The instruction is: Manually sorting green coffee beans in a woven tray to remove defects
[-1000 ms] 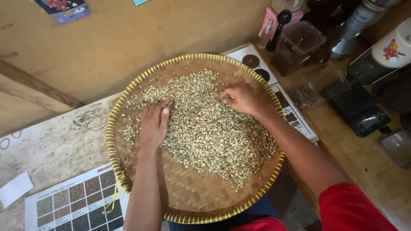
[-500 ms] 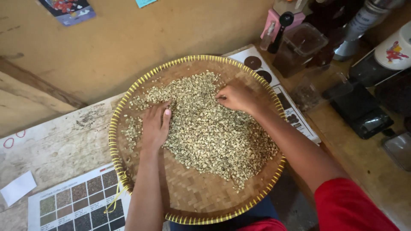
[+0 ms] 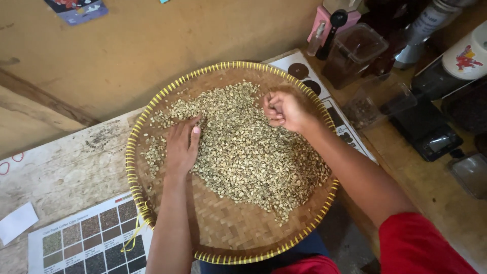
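Observation:
A round woven bamboo tray [image 3: 223,231] with a yellow rim rests on the table and on my lap. A wide heap of pale green coffee beans [image 3: 248,152] covers most of it. My left hand [image 3: 181,144] lies flat, fingers together, on the left side of the heap. My right hand [image 3: 285,110] is raised slightly above the beans at the far right of the heap, its fingers curled inward into a loose fist. Whether it holds beans is hidden by the fingers.
A printed colour chart of bean samples [image 3: 86,246] lies at the lower left, with a white paper slip [image 3: 18,222] beside it. Another printed sheet [image 3: 329,101] lies under the tray's right edge. Clear containers [image 3: 355,48], a black scale [image 3: 426,129] and jars crowd the right.
My right hand has lifted off the beans and its fingers have curled shut. My left hand has stayed flat on the heap.

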